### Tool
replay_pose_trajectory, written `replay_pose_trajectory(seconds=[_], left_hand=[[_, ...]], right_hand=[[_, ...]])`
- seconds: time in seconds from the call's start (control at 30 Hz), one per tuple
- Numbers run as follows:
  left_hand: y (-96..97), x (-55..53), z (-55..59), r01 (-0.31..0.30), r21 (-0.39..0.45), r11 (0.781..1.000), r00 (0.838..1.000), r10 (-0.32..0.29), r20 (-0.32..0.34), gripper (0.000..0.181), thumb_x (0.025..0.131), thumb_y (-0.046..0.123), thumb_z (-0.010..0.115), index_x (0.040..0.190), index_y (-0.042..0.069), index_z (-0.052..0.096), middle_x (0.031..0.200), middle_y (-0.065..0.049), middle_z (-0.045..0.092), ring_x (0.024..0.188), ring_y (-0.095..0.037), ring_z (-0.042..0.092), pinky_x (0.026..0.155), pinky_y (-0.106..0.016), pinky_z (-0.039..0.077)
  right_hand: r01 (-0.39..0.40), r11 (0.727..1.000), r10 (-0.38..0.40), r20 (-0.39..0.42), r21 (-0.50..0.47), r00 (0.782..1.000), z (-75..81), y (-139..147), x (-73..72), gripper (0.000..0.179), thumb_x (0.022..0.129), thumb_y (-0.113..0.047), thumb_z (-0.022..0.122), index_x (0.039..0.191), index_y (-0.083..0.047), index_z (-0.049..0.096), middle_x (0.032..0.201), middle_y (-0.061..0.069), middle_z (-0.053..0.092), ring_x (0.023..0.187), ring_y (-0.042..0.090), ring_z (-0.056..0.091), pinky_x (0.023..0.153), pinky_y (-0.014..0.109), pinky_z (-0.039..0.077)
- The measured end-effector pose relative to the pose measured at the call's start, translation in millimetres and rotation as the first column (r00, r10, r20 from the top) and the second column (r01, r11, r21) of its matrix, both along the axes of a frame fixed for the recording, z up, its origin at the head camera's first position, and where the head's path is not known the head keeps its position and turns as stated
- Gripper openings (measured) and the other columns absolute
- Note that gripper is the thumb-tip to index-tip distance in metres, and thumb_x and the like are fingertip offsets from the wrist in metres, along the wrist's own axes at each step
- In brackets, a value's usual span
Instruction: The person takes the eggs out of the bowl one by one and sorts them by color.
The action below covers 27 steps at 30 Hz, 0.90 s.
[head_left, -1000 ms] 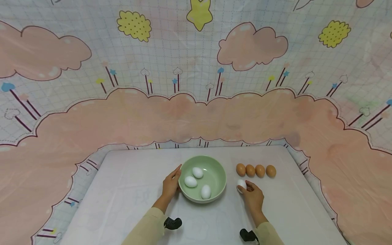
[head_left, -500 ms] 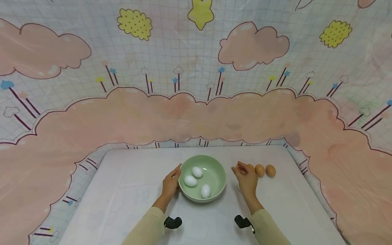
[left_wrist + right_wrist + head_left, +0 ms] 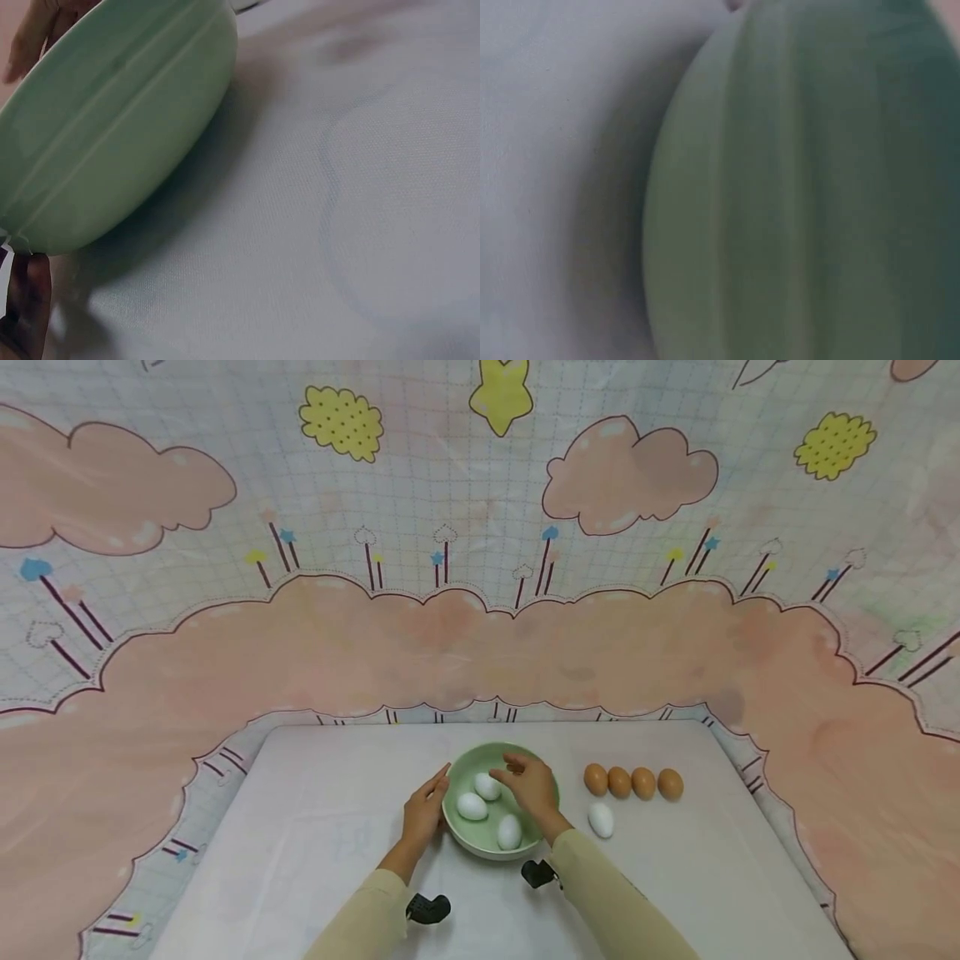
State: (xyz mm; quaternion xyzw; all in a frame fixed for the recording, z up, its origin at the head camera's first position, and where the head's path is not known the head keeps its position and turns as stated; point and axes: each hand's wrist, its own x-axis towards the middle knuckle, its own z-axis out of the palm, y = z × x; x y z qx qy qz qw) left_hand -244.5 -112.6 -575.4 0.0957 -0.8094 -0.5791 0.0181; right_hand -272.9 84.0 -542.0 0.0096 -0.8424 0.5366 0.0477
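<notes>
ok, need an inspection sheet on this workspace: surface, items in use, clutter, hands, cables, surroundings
Surface: white table, its top looks level.
Items in use: green bowl with three white eggs inside; one loose white egg on the table to its right; four brown eggs in a row just beyond the loose one.
Clutter: nothing seen.
Left hand: against the bowl's left side.
Right hand: over the bowl, by the farthest white egg; contact can't be told.
Cables: nothing seen.
Surroundings: printed backdrop behind and at both sides.
</notes>
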Motion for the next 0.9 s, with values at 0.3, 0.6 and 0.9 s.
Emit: replay_pose_trajectory(seconds=[0.3,0.6,0.9], left_hand=[[0.5,0.0,-1.2,0.000,-0.006,1.000,1.000,0.000,0.000,0.043,0.102,0.046,0.049,0.139,0.028,0.057,0.145,-0.009,0.052,0.122,-0.031,0.053,0.096,-0.044,0.044],[0.9,0.7,0.2,0.010,0.010,1.000,1.000,-0.010,-0.004,0.041,0.102,0.042,0.050,0.140,0.028,0.057,0.146,-0.008,0.051,0.127,-0.031,0.051,0.105,-0.050,0.039],[-0.2,0.7,0.7,0.019,-0.001,1.000,1.000,-0.019,-0.008,0.042,0.102,0.041,0.050,0.141,0.025,0.056,0.147,-0.009,0.050,0.139,-0.035,0.040,0.113,-0.055,0.031]], right_hand=[[-0.045,0.998,0.042,0.064,0.042,0.997,-16.1,-9.7,-1.8,0.050,0.078,-0.019,0.084,0.119,0.003,0.069,0.114,0.017,0.071,0.102,0.032,0.066,0.088,0.043,0.054],[-0.066,0.990,0.059,0.064,0.126,0.996,-19.5,-11.7,-2.0,0.049,0.076,-0.018,0.085,0.116,0.005,0.069,0.107,0.017,0.073,0.096,0.031,0.069,0.084,0.041,0.055],[-0.071,0.985,0.060,0.074,0.155,0.995,-20.3,-12.0,-2.1,0.040,0.075,-0.018,0.085,0.108,0.003,0.074,0.093,0.014,0.074,0.087,0.026,0.068,0.076,0.037,0.055]])
